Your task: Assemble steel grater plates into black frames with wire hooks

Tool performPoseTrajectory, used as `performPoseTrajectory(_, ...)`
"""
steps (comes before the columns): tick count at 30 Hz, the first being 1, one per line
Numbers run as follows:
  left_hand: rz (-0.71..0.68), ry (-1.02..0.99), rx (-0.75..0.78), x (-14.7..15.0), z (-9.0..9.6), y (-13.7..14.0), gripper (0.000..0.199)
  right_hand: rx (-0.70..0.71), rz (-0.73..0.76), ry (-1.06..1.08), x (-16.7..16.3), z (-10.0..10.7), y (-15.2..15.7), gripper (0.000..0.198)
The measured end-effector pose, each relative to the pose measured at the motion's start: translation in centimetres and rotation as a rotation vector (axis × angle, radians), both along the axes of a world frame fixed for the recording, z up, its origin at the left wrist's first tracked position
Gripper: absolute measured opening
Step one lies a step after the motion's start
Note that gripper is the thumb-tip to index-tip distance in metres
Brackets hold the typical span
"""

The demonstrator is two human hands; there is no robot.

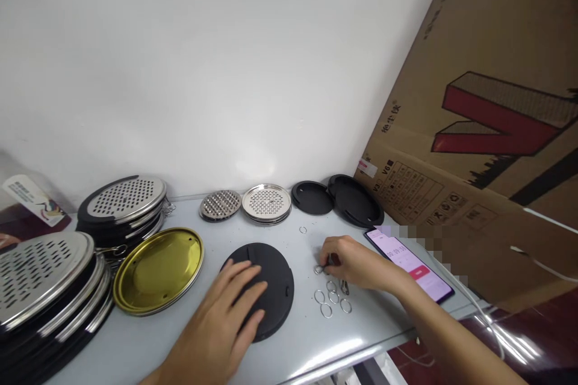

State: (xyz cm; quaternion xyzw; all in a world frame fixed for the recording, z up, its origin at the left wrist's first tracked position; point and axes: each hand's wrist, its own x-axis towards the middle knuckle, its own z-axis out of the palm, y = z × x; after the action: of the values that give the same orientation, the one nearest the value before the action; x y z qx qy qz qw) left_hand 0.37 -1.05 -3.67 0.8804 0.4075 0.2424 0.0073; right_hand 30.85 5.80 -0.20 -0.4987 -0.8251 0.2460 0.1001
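Observation:
My left hand (pixel 230 313) lies with fingers spread over a round black plastic disc (pixel 275 277), which has a small slot near its right side. To the right, my right hand (pixel 345 261) is closed, its fingertips pinched at a small metal ring (pixel 318 269) on the table. Several more loose metal rings (pixel 333 297) lie just below that hand. What sits under its curled fingers is partly hidden. Left of the black disc is a gold-coloured round metal plate (pixel 160 267) with a raised rim.
Stacks of round graters with black rims (pixel 45 271) (pixel 126 198) stand at the left. Along the wall are a coarse grater plate (pixel 220 204), perforated plates (pixel 266 201) and black discs (pixel 313 197). A phone (pixel 409 261) lies before a large cardboard box (pixel 487 102) on the right.

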Motion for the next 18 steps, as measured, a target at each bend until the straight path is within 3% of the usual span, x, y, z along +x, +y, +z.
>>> performPoseTrajectory(4,-0.288,0.046,-0.076,4.7,1.8,1.7,0.021,0.014,-0.025,0.006,0.2,-0.3,0.1,0.024)
performPoseTrajectory(7,-0.396,0.146,-0.189,8.2,1.9,3.2,0.010,0.007,-0.033,0.023,0.4,-0.7,-0.1,0.035)
performPoseTrajectory(13,-0.284,0.126,-0.491,11.6,1.4,5.2,0.018,-0.017,-0.035,0.083,1.2,-1.8,0.2,0.036)
performPoseTrajectory(18,-0.248,0.084,-0.569,12.1,1.7,6.1,0.018,-0.029,-0.055,0.166,1.8,-2.0,0.4,0.024)
